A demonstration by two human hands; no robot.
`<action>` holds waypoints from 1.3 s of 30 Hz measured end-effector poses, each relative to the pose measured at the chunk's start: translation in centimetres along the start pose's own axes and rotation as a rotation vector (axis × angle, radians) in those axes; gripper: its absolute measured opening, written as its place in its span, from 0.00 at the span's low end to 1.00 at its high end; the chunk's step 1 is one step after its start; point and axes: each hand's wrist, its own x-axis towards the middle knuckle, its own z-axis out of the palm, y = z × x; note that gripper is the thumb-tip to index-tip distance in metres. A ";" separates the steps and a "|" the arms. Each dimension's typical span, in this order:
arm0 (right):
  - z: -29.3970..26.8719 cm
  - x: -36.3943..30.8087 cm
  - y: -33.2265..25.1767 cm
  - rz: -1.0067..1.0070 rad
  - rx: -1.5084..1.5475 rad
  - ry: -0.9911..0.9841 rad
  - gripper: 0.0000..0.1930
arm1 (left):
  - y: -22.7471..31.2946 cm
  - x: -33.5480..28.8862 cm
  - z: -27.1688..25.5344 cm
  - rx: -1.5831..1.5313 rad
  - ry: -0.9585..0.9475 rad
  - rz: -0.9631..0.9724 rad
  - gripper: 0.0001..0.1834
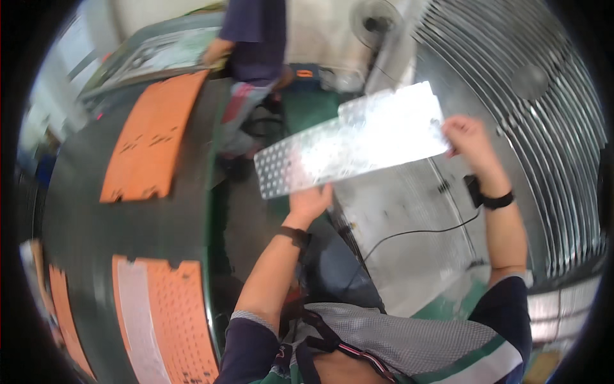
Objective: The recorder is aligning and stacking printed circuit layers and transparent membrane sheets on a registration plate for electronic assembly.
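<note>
A long, shiny metal sheet (358,141) is held up in the air between my two hands. Rows of round holes or dots cover its left end, and glare washes out the middle. My left hand (310,203) grips the lower edge near the dotted end, its fingers partly hidden behind the sheet. At the sheet's right end, my right hand (465,136) pinches the edge between thumb and fingers. Below the sheet lies a pale grey work surface (403,224), with a black cable (416,232) running across it to a dark band at my right wrist.
To the left runs a dark green-edged table (83,224) bearing orange panels (153,137), one partly covered by a pale strip (139,313). Another person (256,45) stands at its far end. A fan (377,24) stands at the back; stacked metal strips (550,128) fill the right side.
</note>
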 end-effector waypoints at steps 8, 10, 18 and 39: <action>8.1 -13.7 27.8 0.602 0.461 0.280 0.08 | -2.3 -6.0 10.4 0.113 -0.511 0.293 0.42; 10.9 -15.3 31.5 0.678 0.673 0.373 0.08 | -3.3 -4.2 11.3 0.193 -0.618 0.328 0.41; 21.6 -11.5 43.7 0.884 0.971 0.783 0.11 | -5.3 0.6 7.2 0.400 -0.881 0.089 0.34; 23.7 -2.1 39.2 1.153 0.893 0.702 0.15 | -1.2 -12.1 -10.9 0.293 -0.712 -0.517 0.30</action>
